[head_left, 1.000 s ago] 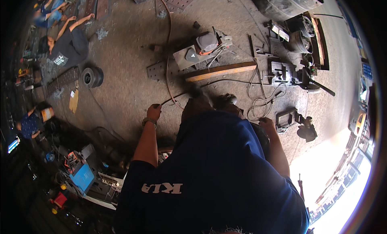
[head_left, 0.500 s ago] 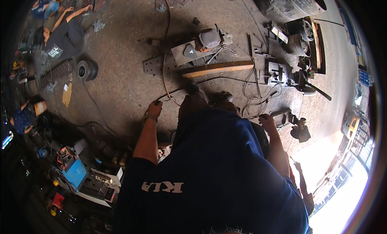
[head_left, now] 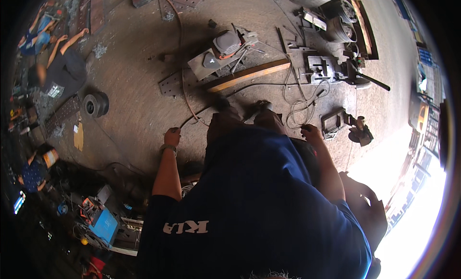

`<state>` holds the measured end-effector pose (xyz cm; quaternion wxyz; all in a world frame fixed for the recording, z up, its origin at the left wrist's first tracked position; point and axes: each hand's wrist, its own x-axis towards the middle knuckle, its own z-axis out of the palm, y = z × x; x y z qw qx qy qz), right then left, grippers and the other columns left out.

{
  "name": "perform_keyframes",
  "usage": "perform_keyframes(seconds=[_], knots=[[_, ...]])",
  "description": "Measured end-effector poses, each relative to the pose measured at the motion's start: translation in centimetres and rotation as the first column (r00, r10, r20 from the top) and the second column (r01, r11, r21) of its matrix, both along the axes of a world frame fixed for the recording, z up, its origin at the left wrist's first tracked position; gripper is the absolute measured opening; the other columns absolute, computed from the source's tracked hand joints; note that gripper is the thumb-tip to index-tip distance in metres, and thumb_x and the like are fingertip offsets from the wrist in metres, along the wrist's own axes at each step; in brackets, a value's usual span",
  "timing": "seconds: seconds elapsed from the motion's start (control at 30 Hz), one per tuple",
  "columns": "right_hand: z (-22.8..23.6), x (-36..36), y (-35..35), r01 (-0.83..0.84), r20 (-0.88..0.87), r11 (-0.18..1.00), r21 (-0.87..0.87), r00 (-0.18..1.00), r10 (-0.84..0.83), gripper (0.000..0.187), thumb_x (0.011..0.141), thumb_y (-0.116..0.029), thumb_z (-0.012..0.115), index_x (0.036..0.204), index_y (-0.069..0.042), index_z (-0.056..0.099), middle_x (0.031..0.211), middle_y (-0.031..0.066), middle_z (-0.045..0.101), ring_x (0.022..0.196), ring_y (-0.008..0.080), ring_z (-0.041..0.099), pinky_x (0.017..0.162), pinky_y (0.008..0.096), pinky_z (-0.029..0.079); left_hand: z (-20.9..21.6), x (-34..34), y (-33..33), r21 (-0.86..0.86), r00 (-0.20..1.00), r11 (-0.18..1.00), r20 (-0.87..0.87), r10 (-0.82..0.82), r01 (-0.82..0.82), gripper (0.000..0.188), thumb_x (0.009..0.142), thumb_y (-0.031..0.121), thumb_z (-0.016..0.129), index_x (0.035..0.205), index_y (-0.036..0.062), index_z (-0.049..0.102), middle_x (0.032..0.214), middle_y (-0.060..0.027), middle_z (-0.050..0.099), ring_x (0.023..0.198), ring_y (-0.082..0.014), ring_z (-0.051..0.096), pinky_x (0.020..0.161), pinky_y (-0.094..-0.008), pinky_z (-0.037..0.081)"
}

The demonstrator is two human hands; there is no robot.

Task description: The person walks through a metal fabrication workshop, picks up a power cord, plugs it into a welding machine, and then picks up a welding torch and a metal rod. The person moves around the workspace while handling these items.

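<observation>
The left hand (head_left: 172, 136) is closing around an orange hose (head_left: 185, 106), which is running toward twelve o'clock across the floor (head_left: 134, 87). The right hand (head_left: 311, 133) is curling beside loose cables (head_left: 297, 106); its grip cannot be told. A wooden plank (head_left: 249, 75) is lying toward two o'clock.

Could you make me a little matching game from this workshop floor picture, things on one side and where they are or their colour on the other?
Things:
1. wooden plank
2. black wheel
3. left hand
4. box-shaped machine

Descriptions:
A. blue, at lower left
B. closed around a hose
C. lies slanted beside the grey metal plate
D. on the floor at left, near a crouching person

Pairs: 1-C, 2-D, 3-B, 4-A
</observation>
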<state>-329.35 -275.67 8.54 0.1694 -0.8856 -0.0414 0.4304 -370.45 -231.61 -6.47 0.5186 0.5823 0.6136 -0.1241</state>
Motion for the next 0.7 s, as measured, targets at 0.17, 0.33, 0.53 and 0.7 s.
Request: perform_keyframes(seconds=[0.17, 0.33, 0.53, 0.7], knots=[[-0.3, -0.7, -3.0, 0.019, 0.076, 0.993, 0.114, 0.997, -0.028, 0.024, 0.083, -0.019, 0.063, 0.101, -0.003, 0.066, 0.080, 0.0102, 0.068, 0.068, 0.0168, 0.064, 0.065, 0.0314, 0.051, 1.7, 3.7, 1.3, 0.096, 0.988, 0.985, -0.076, -0.136, 0.143, 0.037, 0.089, 0.028, 0.056, 0.111, -0.0007, 0.062, 0.098, -0.0153, 0.067, 0.089, -0.0284, 0.064, 0.079, -0.0396, 0.049], [1.2, 1.9, -2.0, -0.044, 0.116, 0.999, -0.026, 0.992, 0.047, 0.032, 0.081, -0.023, 0.065, 0.108, -0.007, 0.065, 0.094, 0.0112, 0.069, 0.078, 0.0179, 0.065, 0.070, 0.0311, 0.050, 4.9, 7.2, 1.0, 0.167, 0.994, 0.980, 0.020, -0.111, 0.106, 0.043, 0.090, 0.030, 0.056, 0.122, 0.0011, 0.055, 0.117, -0.0155, 0.060, 0.105, -0.0307, 0.058, 0.086, -0.0394, 0.046], [5.9, 10.6, 4.5, -0.583, 0.606, 0.805, 0.111, 0.682, 0.410, 0.044, 0.082, -0.021, 0.068, 0.120, -0.006, 0.055, 0.118, 0.0169, 0.058, 0.104, 0.0309, 0.060, 0.088, 0.0358, 0.049, 10.2, 15.8, -2.0, -0.001, 0.904, 0.993, 0.412, 0.110, -0.120, 0.045, 0.094, 0.027, 0.051, 0.128, -0.0025, 0.047, 0.130, -0.0193, 0.050, 0.115, -0.0314, 0.052, 0.100, -0.0375, 0.039], [20.1, 15.1, 24.0, -0.747, 0.841, 0.489, 0.451, 0.538, 0.046, 0.038, 0.088, -0.019, 0.061, 0.121, -0.001, 0.054, 0.117, 0.0164, 0.059, 0.112, 0.0284, 0.056, 0.094, 0.0346, 0.043, 16.2, 29.6, -7.8, -0.579, 0.449, 0.810, 0.751, 0.483, 0.097, 0.063, 0.095, 0.049, 0.039, 0.133, -0.0022, 0.040, 0.134, -0.0179, 0.047, 0.125, -0.0273, 0.043, 0.106, -0.0398, 0.032]])
